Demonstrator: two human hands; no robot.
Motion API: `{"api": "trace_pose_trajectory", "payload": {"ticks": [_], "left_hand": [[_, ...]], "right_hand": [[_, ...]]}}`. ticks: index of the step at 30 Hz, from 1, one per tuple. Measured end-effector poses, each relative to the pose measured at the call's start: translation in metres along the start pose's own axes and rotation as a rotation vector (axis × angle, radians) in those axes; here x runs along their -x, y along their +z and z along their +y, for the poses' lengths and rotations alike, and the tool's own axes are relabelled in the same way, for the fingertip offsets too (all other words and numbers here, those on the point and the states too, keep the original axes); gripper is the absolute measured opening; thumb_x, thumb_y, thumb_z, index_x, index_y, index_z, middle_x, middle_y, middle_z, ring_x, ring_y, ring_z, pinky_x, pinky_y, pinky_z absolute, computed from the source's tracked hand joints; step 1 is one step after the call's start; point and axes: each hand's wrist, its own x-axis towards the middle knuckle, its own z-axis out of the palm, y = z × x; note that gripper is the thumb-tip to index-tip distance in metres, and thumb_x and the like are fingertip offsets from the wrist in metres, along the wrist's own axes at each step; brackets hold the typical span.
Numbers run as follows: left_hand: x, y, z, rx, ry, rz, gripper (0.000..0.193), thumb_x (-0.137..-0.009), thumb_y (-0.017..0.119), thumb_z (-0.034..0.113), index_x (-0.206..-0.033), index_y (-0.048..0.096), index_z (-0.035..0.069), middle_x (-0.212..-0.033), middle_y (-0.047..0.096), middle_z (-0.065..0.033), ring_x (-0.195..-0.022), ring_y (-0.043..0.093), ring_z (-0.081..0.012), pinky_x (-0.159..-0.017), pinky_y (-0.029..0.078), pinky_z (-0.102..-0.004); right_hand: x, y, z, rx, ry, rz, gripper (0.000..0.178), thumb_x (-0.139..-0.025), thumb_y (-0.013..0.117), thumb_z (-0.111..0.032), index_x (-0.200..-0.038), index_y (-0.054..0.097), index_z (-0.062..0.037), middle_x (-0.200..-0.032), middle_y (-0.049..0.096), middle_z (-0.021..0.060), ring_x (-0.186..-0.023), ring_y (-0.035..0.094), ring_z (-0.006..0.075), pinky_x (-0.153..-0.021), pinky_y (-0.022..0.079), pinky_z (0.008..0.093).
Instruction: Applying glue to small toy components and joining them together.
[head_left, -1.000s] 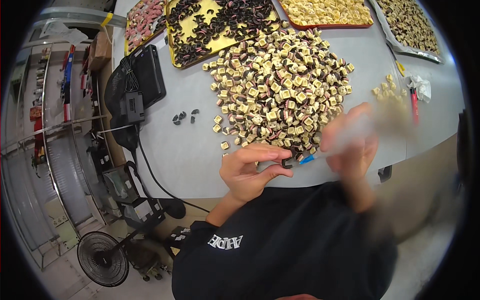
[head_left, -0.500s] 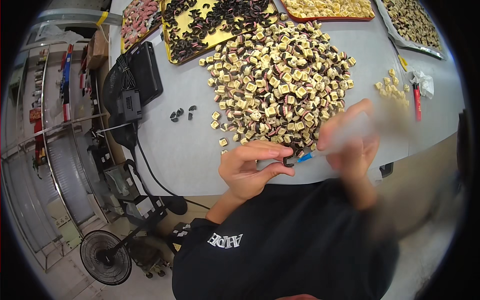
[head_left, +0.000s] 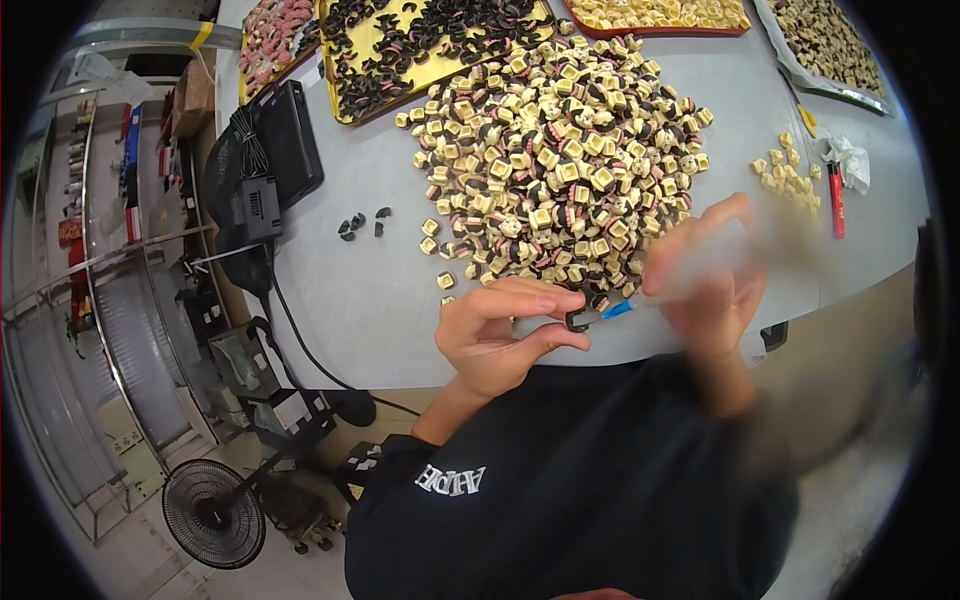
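My left hand [head_left: 492,330] pinches a small black curved piece [head_left: 577,320] between thumb and fingertips at the table's near edge. In my right hand [head_left: 708,300] is a translucent dispensing bottle [head_left: 705,258] with a blue nozzle base [head_left: 618,310]; the bottle is smeared by motion. Its thin tip points left at the black piece, very close to it; whether they touch I cannot tell. Just beyond both hands lies a big heap of small cream, black and pink pieces [head_left: 560,170], many with a square cream hollow.
Several loose black pieces [head_left: 360,225] lie left of the heap, beside a black device [head_left: 290,140] with cables. A gold tray [head_left: 380,60] of black pieces and a red tray [head_left: 660,30] of cream ones stand behind. At right are cream pieces [head_left: 790,180], a red marker-like stick [head_left: 837,205] and crumpled tissue [head_left: 850,165].
The blue nozzle base has drawn slightly to the right, away from the black piece, so more of the thin tip shows. My left hand keeps nearly the same place and pinch.
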Motion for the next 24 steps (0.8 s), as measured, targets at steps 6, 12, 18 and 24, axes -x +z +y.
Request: {"api": "trace_pose_trajectory", "payload": {"ticks": [6,12,18,24], "left_hand": [[-0.0003,0.0031,-0.0030,0.128,0.021,0.040,0.037,-0.059,0.075,-0.007,-0.090,0.055,-0.003,-0.083,0.063,-0.0181,-0.080,0.063,-0.0245,-0.070,0.053,-0.0320],[-0.0013,0.0026,-0.0032,0.130,0.019,0.019,0.038,-0.059,0.076,-0.007,-0.089,0.055,-0.003,-0.083,0.063,-0.0177,-0.080,0.063,-0.0243,-0.071,0.053,-0.0337],[-0.0015,0.0026,-0.0034,0.124,0.017,0.022,0.037,-0.058,0.076,-0.007,-0.089,0.055,-0.003,-0.082,0.063,-0.0173,-0.080,0.063,-0.0248,-0.071,0.053,-0.0338],[-0.0017,0.0011,-0.0038,0.119,0.053,0.009,0.038,-0.058,0.076,-0.008,-0.089,0.055,-0.003,-0.082,0.063,-0.0172,-0.079,0.063,-0.0254,-0.071,0.053,-0.0339]], "right_hand": [[-0.0007,0.0019,0.0019,0.017,-0.036,0.008,0.035,-0.087,0.053,-0.033,-0.095,0.036,-0.0031,-0.071,0.060,0.0187,-0.036,0.034,0.0034,-0.035,0.029,0.0158],[-0.0016,0.0032,0.0013,0.031,-0.030,0.008,0.036,-0.087,0.053,-0.033,-0.095,0.036,-0.0034,-0.072,0.060,0.0184,-0.037,0.035,0.0035,-0.034,0.028,0.0157],[-0.0018,0.0023,0.0002,0.028,-0.034,0.017,0.035,-0.087,0.053,-0.033,-0.095,0.036,-0.0036,-0.072,0.060,0.0182,-0.037,0.035,0.0035,-0.034,0.028,0.0157],[-0.0021,0.0034,0.0021,0.030,-0.035,0.009,0.035,-0.087,0.053,-0.033,-0.094,0.036,-0.0036,-0.072,0.060,0.0182,-0.036,0.035,0.0033,-0.034,0.028,0.0157]]}}
